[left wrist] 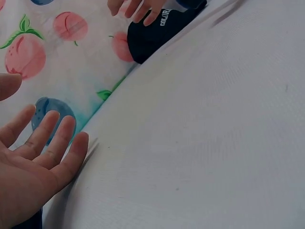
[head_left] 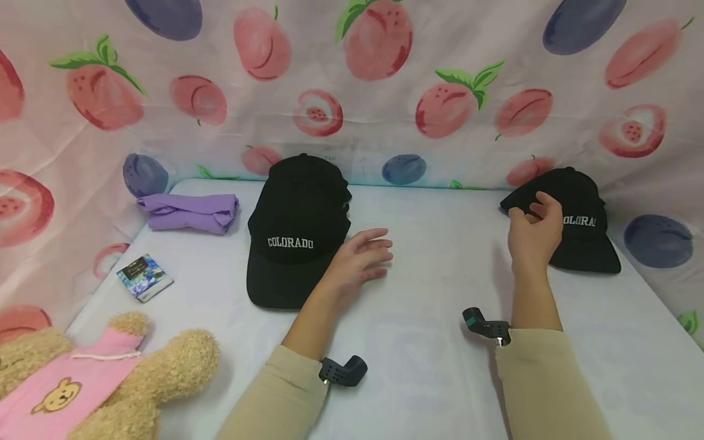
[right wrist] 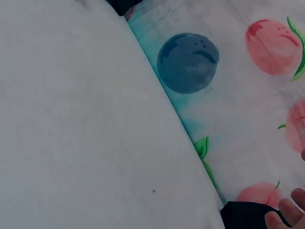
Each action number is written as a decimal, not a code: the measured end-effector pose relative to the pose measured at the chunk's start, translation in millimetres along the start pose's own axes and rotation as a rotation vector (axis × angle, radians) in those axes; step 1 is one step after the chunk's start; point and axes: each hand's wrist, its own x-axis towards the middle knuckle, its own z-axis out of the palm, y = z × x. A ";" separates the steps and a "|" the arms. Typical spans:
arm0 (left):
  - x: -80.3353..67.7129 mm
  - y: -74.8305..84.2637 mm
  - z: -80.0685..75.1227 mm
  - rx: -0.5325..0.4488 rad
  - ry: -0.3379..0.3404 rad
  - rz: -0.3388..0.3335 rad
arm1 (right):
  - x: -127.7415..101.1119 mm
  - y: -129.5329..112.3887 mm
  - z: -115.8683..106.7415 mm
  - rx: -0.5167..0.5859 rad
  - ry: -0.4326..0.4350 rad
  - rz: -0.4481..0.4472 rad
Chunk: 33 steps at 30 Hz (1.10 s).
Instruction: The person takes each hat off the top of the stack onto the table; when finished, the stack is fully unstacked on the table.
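Observation:
My left hand [head_left: 360, 260] is held over the table beside a black cap [head_left: 291, 275] lettered COLORADO, its fingers spread and nothing in them. Uneven edges on that cap's right side look like more than one cap stacked, though I cannot tell how many. On the right, my right hand [head_left: 536, 232] hovers in front of another black COLORADO cap [head_left: 585, 244] and covers part of its lettering. Its fingers are loosely bent and hold nothing. The left wrist view shows the left palm [left wrist: 28, 181] with relaxed fingers. Only fingertips [right wrist: 290, 212] of the right hand show in the right wrist view.
A folded purple cloth [head_left: 189, 212] lies at the back left of the white table [head_left: 429, 318]. In front of it is a small blue patterned book or box [head_left: 144, 278]. A teddy bear [head_left: 178, 366] in pink fills the near left corner. Fruit-printed fabric [head_left: 385, 122] hangs behind.

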 end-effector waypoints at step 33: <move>-0.8 5.2 -2.5 -0.046 0.015 -0.013 | -47.9 -15.7 30.0 0.036 -0.457 -0.063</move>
